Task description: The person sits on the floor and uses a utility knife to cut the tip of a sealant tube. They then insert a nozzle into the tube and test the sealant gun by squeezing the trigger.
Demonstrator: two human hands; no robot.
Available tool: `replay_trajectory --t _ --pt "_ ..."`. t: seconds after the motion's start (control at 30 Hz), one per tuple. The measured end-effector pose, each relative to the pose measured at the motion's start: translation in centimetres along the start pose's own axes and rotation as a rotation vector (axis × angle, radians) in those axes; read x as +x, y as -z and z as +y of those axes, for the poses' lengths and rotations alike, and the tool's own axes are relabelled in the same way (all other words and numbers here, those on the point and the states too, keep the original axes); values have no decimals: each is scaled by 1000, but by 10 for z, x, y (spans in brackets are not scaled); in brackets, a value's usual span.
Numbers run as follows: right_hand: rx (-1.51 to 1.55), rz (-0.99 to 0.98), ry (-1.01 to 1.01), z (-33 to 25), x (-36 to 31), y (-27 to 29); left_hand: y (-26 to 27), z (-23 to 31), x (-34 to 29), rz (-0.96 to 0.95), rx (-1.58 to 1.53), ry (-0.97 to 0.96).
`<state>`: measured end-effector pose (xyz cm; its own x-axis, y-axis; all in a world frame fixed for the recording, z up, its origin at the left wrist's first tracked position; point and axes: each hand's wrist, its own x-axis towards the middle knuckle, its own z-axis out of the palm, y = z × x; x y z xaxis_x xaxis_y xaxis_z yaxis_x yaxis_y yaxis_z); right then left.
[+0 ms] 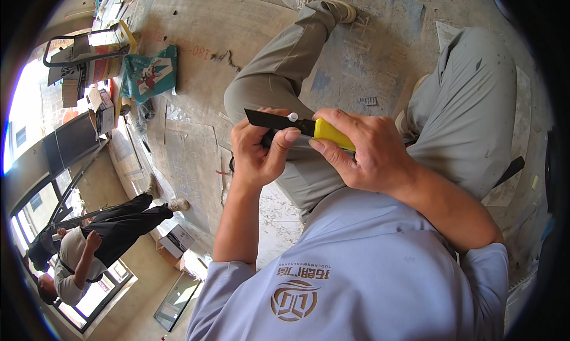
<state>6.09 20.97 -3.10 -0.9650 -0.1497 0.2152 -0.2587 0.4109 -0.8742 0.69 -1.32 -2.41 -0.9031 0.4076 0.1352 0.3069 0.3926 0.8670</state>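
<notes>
While the knife (306,127) lies crosswise between the person's two hands, above the lap, its handle (333,134) points to the right and its dark blade (268,119) to the left. The right hand (380,151) is clamped on the yellow handle, thumb on the near side and fingers over the far one. The left hand (252,148) is curled about the blade, fingers behind and thumb at the lower edge; whether it pinches the blade, the small white piece (293,116) at the upper edge or the dark thing (268,139) below, I cannot tell.

The knife looks light enough for one hand. Its handle is probably hard plastic, stiff and a little slick if sweaty or dusty, so a full wrap of the palm would hold better than a fingertip pinch. The blade seems thin and rigid, likely brittle under sideways bending, and its edge may be keen. The handle is the place to take hold; any support from the left is safer on the blade's flat faces.
</notes>
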Motion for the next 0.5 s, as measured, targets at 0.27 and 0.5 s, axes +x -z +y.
replay_trajectory --t 0.27,0.5 --pt "46 -23 -29 1 -2 -1 1 2 -1 6 -11 68" --pt "53 -17 -43 4 -2 -2 1 7 2 -23 -11 125"
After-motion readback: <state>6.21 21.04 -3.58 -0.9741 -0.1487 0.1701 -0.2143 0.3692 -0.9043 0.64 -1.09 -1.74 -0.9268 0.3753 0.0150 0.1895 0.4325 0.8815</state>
